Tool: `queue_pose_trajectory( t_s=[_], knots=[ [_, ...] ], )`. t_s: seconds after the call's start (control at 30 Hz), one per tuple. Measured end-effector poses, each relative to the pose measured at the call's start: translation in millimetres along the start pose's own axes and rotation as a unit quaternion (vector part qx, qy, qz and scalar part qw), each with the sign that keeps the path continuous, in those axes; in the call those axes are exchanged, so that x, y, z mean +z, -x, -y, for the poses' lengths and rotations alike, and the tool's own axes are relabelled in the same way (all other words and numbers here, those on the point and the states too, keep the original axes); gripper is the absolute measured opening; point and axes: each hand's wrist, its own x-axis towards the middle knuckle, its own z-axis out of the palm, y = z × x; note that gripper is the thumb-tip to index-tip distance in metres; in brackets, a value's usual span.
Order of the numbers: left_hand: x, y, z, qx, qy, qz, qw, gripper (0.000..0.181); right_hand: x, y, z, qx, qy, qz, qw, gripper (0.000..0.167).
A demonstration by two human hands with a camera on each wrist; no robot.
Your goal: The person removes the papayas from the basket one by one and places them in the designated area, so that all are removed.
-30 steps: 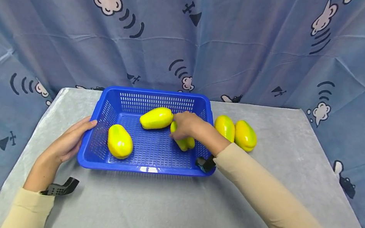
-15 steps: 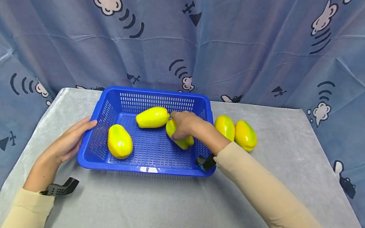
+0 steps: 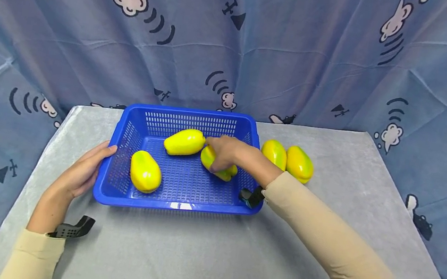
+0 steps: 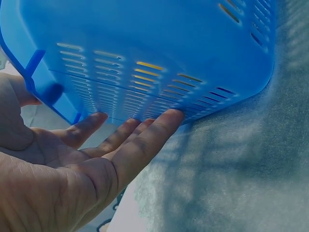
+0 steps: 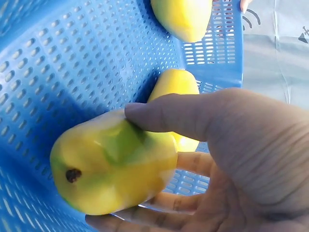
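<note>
The left hand (image 3: 79, 174) grips the left wall of the blue perforated basket (image 3: 137, 202). In the left wrist view, this hand (image 4: 72, 179) has its thumb over the rim and its fingertips on the outer wall. Inside the basket at the right, the right hand (image 3: 227, 153) holds a yellow-green papaya-like fruit (image 3: 207, 157). The right wrist view shows thumb and fingers of that hand (image 5: 236, 145) on opposite sides of the fruit (image 5: 111, 164). A second yellow fruit (image 3: 184, 142) lies just left of it, and a third (image 3: 145, 172) near the basket's left wall.
Two more yellow-green fruits (image 3: 275, 154) (image 3: 299, 164) lie side by side on the grey-covered table (image 3: 333, 150), right of the basket. A blue patterned curtain (image 3: 237, 41) hangs behind the table.
Within the basket, the right hand and its fruit have shifted slightly left. The fruit beside it has also moved left. The left hand keeps its hold on the basket.
</note>
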Motion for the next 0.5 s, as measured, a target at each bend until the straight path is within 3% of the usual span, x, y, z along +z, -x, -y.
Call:
queue_pose_trajectory(
  t_s=[0.5],
  knots=[
    [0.5,1.1,-0.9,-0.001,-0.001,0.004,1.0,0.076,-2.1,8.3,0.2,-0.028,-0.009,-0.022,0.9993,0.079]
  ],
)
